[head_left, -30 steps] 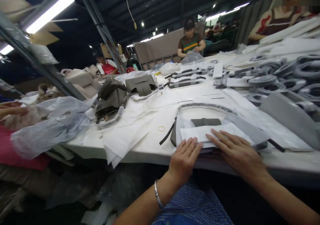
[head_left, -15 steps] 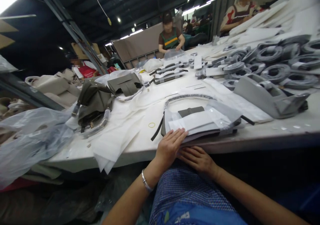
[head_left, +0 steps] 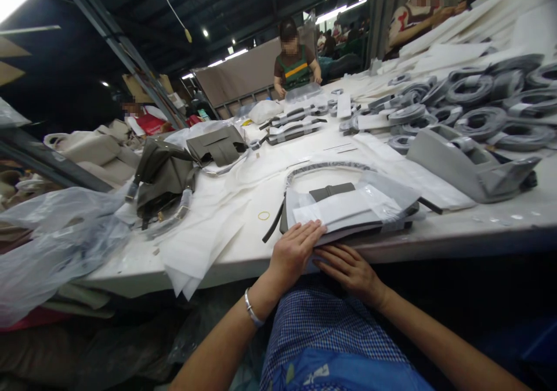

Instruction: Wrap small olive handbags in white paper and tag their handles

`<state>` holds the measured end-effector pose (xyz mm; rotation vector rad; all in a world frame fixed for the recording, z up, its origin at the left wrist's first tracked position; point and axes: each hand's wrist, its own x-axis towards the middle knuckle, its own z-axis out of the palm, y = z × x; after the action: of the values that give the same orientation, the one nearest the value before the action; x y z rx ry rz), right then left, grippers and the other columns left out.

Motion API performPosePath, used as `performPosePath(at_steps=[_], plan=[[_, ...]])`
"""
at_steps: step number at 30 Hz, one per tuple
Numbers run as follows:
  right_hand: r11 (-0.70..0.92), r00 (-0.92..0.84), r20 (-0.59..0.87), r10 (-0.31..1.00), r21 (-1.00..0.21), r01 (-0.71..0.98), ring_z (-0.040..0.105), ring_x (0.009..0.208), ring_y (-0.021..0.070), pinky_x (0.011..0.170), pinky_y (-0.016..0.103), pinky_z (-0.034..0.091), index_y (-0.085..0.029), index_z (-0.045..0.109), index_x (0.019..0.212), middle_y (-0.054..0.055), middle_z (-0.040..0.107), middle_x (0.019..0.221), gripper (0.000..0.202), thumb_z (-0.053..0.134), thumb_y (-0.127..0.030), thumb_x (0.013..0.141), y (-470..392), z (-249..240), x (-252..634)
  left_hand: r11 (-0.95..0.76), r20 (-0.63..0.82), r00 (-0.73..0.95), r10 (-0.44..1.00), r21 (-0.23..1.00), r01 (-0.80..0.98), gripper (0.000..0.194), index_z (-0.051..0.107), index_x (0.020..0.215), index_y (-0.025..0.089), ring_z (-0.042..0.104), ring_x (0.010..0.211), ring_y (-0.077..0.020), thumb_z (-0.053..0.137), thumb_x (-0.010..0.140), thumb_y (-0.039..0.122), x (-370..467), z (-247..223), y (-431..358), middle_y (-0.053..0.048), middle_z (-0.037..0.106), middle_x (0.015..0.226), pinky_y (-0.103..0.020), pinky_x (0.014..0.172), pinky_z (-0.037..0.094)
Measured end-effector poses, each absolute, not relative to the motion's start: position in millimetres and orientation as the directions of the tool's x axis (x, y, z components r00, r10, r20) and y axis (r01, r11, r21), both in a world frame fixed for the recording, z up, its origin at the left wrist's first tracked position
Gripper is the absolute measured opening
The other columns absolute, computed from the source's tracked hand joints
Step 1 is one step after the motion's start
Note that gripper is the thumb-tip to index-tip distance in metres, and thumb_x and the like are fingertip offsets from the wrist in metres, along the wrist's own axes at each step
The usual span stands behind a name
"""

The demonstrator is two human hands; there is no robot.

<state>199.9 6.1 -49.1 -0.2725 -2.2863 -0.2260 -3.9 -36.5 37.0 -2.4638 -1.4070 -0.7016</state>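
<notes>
A dark grey-green handbag (head_left: 333, 191), partly covered in white wrapping sheet (head_left: 348, 211) and clear plastic, lies at the near edge of the white table. Its handle, wrapped in plastic, arches away behind it. My left hand (head_left: 296, 246) rests with fingers stretched flat on the bag's near left corner, over the wrapping. Just below, my right hand (head_left: 348, 269) has its fingers extended against the bag's near side at the table edge. Neither hand is closed round anything.
Left of the bag are a yellow rubber band (head_left: 263, 216), white sheets (head_left: 204, 252) and dark handbags (head_left: 165, 176). To the right lie a grey bag (head_left: 470, 165) and several coiled straps (head_left: 483, 124). A co-worker (head_left: 296, 60) stands across the table (head_left: 261, 246).
My right hand has shifted slightly up against the bag's near side. My left hand stays nearly in place. Across the table, the co-workers' hands have moved.
</notes>
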Motion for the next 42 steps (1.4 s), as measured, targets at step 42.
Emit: performPosePath(at_steps=[42], plan=[[0.943, -0.498, 0.808, 0.315, -0.207, 0.262, 0.072, 0.099, 0.0191, 0.094, 0.035, 0.059, -0.018, 0.070, 0.112, 0.008, 0.076, 0.105, 0.034, 0.050, -0.002, 0.089, 25.0, 48.1, 193.4, -0.531, 0.541, 0.349, 0.765, 0.223, 0.818, 0.052, 0.042, 0.144, 0.010, 0.045, 0.138, -0.0203, 0.046, 0.092, 0.013, -2.7, 30.7, -43.8, -0.012, 0.053, 0.145, -0.043, 0.117, 0.038]])
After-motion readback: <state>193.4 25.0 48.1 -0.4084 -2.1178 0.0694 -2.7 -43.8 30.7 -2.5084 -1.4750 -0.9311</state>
